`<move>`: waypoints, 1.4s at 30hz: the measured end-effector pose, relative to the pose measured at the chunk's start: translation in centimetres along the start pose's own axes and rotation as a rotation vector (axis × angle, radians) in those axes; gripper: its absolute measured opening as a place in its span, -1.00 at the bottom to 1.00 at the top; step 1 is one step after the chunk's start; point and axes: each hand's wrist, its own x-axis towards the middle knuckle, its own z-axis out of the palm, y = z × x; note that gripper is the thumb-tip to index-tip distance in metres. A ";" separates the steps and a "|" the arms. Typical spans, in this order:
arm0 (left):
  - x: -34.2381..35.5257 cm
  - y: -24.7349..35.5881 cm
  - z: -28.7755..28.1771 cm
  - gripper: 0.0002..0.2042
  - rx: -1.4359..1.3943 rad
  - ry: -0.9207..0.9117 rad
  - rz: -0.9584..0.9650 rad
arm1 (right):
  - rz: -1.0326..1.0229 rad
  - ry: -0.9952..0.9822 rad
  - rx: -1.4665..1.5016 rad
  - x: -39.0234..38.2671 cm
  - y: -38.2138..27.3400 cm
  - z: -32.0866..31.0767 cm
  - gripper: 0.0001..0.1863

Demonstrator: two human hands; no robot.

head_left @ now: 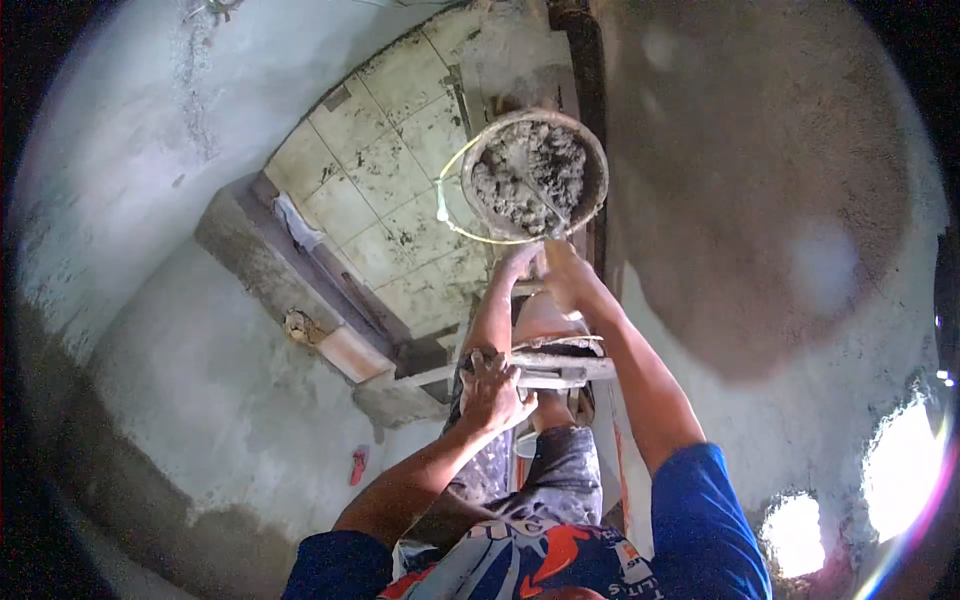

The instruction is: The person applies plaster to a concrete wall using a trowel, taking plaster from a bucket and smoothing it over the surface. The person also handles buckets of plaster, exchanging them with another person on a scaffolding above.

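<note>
A round bucket (603,178) with a yellow wire handle (487,240) stands ahead of me, filled with lumpy grey mortar (520,190). At its near rim my right hand (568,278) is closed around what looks like a trowel; a thin metal shank runs into the mortar, and the blade is buried. My left hand (490,395), smeared with mortar, lies with fingers spread near my left knee, holding nothing. Just beyond it a bare limb (492,318) reaches toward the bucket; whether it is a shin or an arm I cannot tell.
Light frame bars (550,372) cross below my hands, with another bucket (545,318) beside them. Tiles (370,170) spattered with mortar lie at the far left, edged by a rough ledge (270,245). A wall with a wet plaster patch (750,180) rises at right.
</note>
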 end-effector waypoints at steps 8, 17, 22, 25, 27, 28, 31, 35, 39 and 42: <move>2.0 4.4 -0.1 -0.40 -0.031 -0.010 0.137 | 0.337 -0.056 0.055 6.8 12.9 -3.8 -0.70; 0.3 1.0 0.1 -0.46 0.077 -0.059 0.056 | 0.489 0.004 0.177 1.6 -3.4 2.4 -0.44; 0.8 1.1 -0.2 -0.48 0.097 0.038 0.081 | 0.468 0.181 0.378 -4.2 -3.1 -1.2 -0.56; 0.8 1.4 -0.2 -0.47 0.047 0.035 0.076 | 0.215 0.383 0.182 0.7 -1.1 1.5 -0.71; 1.1 2.4 -0.5 -0.45 0.052 0.032 0.081 | 0.672 0.357 1.638 7.3 -0.2 0.2 -0.82; 1.4 2.9 -1.0 -0.45 0.062 0.013 0.069 | 0.791 0.422 2.027 10.4 0.2 -1.2 -0.86; 0.9 2.2 -0.8 -0.43 0.042 -0.029 0.014 | 0.774 0.304 2.543 14.5 0.3 -4.9 -0.92; 0.2 0.3 0.3 -0.43 0.043 -0.030 0.007 | 0.396 -0.014 2.698 6.5 -1.2 -5.8 -0.79; 0.6 1.3 -0.2 -0.47 -0.003 0.112 0.054 | 0.911 0.171 1.611 -2.5 -2.3 -2.7 -0.82; 0.7 2.1 0.1 -0.50 -0.011 0.109 0.078 | 0.938 0.091 1.775 3.7 -1.4 0.8 -0.84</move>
